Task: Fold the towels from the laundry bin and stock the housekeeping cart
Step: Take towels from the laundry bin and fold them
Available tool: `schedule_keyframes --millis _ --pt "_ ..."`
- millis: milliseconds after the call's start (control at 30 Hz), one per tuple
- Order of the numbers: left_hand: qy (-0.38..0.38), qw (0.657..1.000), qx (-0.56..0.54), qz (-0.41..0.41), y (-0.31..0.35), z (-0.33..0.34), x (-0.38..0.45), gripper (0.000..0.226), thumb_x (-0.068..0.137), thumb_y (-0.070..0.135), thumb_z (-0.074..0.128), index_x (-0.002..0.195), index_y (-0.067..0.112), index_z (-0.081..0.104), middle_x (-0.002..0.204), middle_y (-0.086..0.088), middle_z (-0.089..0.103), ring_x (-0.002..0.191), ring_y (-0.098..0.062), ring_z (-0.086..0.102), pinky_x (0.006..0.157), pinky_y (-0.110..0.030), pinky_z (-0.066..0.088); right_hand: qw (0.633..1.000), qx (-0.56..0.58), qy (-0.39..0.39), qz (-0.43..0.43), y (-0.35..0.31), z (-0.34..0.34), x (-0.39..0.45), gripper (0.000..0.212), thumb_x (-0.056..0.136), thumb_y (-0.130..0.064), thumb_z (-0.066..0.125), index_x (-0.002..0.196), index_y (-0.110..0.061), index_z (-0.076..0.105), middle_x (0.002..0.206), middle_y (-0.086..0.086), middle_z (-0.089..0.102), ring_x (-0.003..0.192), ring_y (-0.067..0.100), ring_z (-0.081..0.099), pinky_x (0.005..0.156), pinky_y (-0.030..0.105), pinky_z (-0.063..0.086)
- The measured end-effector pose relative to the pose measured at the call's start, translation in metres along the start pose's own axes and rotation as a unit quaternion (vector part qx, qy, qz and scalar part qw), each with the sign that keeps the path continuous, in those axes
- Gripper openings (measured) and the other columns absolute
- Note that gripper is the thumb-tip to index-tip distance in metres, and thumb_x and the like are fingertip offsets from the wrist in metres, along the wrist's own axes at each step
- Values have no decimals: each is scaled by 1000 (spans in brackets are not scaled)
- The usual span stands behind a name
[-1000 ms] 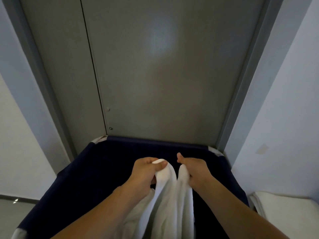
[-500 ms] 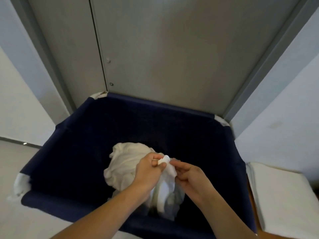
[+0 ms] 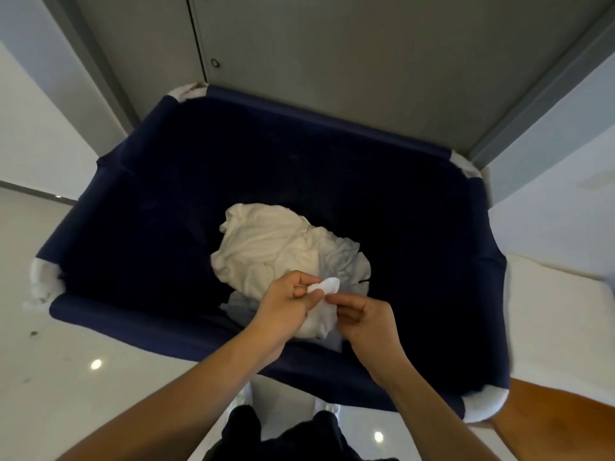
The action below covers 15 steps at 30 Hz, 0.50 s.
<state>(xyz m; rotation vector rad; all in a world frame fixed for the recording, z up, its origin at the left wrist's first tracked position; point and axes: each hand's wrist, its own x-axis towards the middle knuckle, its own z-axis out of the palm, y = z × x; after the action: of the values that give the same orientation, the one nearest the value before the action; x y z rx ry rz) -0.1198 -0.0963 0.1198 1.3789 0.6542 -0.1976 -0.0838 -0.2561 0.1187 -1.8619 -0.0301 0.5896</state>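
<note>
Over the deep navy-blue fabric laundry bin (image 3: pixel 139 207), the left hand (image 3: pixel 286 304) pinches a corner of a crumpled white cotton towel (image 3: pixel 266 247) between thumb and curled fingers. The right hand (image 3: pixel 364 322) pinches the same cloth just beside it. The rest of the towel lies heaped inside the bin.

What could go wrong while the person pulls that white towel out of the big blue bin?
The left hand and right hand pinch only a small corner of the towel, so it might slip back into the laundry bin. It may also drag up the crumpled towels lying underneath.
</note>
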Motion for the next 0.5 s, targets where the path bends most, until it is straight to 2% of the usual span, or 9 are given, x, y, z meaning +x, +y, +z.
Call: schedule_keyframes --millis 67,133,167,267,300,367,433,500 --pt "-11 1000 -22 -17 -8 -4 0 5 97 14 68 101 15 70 95 -13 76 86 -21 69 75 -31 54 992 -100 22 -67 7 7 -2 45 83 20 63 104 -17 78 103 -6 73 94 5 71 82 19 57" --pt "-20 998 -41 -33 -14 -8 -1 7 99 12 65 105 11 69 92 -12 74 80 -18 65 69 -27 51 975 -178 26 -128 14 11 -4 45 82 18 64 107 -16 78 105 -11 70 94 3 69 82 17 56" --pt "-24 998 -51 -39 -17 -11 -1 9 99 12 64 107 9 68 96 -15 74 83 -21 67 73 -30 52 967 -203 25 -153 18 12 -4 44 82 18 63 109 -14 78 106 -8 71 95 6 69 84 19 56" --pt "-30 994 -85 -58 -27 -18 -2 15 100 9 62 113 3 66 115 -26 70 109 -35 70 96 -46 55 934 -266 31 -237 27 17 -3 41 80 14 58 110 -8 77 110 4 73 98 17 69 88 23 56" --pt "-30 993 -97 -63 -28 -19 -3 17 100 9 62 115 1 64 117 -26 69 112 -36 68 96 -45 56 925 -279 32 -258 30 18 -3 40 78 12 58 110 -6 77 110 6 73 98 17 69 90 19 54" --pt "-31 990 -116 -70 -31 -23 -5 17 100 8 60 115 1 64 117 -26 70 112 -36 69 87 -37 59 913 -291 33 -285 35 20 -3 39 76 12 61 107 -4 77 109 9 74 100 16 68 93 10 49" --pt "-36 988 -132 -68 -33 -26 -7 15 100 7 60 114 3 65 115 -23 71 111 -34 70 82 -31 58 909 -291 26 -298 38 19 -1 36 77 13 64 106 -4 77 110 10 74 100 16 69 94 11 50" --pt "-47 985 -150 -69 -36 -30 -9 16 101 7 59 115 2 64 114 -22 72 110 -32 71 83 -31 58 904 -287 15 -318 37 17 0 34 78 12 63 105 -3 78 108 10 74 98 16 70 91 15 53"
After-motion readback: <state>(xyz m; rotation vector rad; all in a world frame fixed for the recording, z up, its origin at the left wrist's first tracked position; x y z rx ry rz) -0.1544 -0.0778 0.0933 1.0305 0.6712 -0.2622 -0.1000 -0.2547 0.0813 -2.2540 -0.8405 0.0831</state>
